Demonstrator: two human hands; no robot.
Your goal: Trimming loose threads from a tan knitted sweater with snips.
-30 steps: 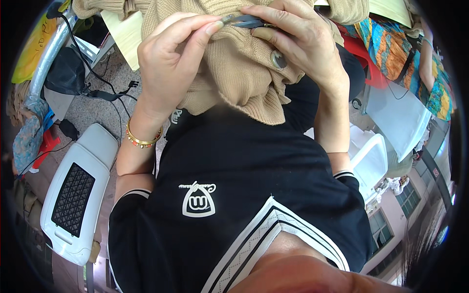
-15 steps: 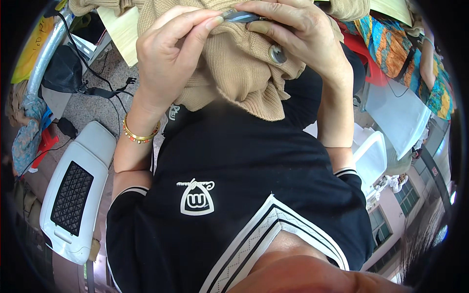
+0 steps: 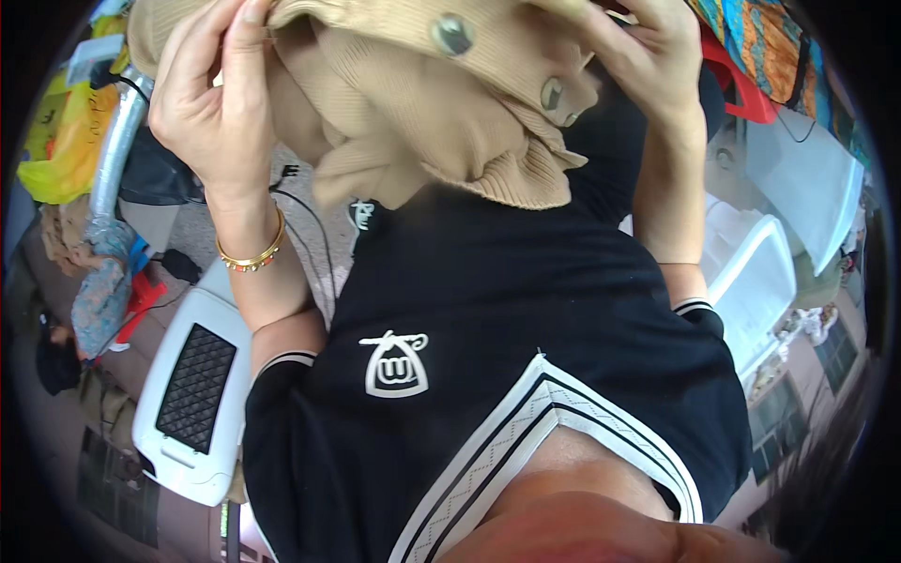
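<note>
A tan ribbed-knit cardigan (image 3: 404, 103) hangs bunched over my lap, its upper part running past the top edge of the view. My left hand (image 3: 211, 117) is closed on its edge at the upper left, with thumb and fingers pinching the knit. At the upper right my right hand (image 3: 652, 61) grips the other side, its fingertips partly cut off by the view's edge. Between the hands a large round greyish button (image 3: 452, 35) shows on the band. A second button (image 3: 552, 92) lies lower right, near the loose ribbed hem.
To the left stands a white seat with a black quilted panel (image 3: 197, 389). Behind it are a yellow bag (image 3: 58, 141) and a dark cord (image 3: 319, 220). A translucent plastic bin (image 3: 755, 291) is at my right, below an orange and blue patterned cloth (image 3: 751, 38).
My hands have moved apart from the top middle, where both pinched a button. The cardigan is now spread between them, and its buttons show. The surroundings have shifted slightly in view.
</note>
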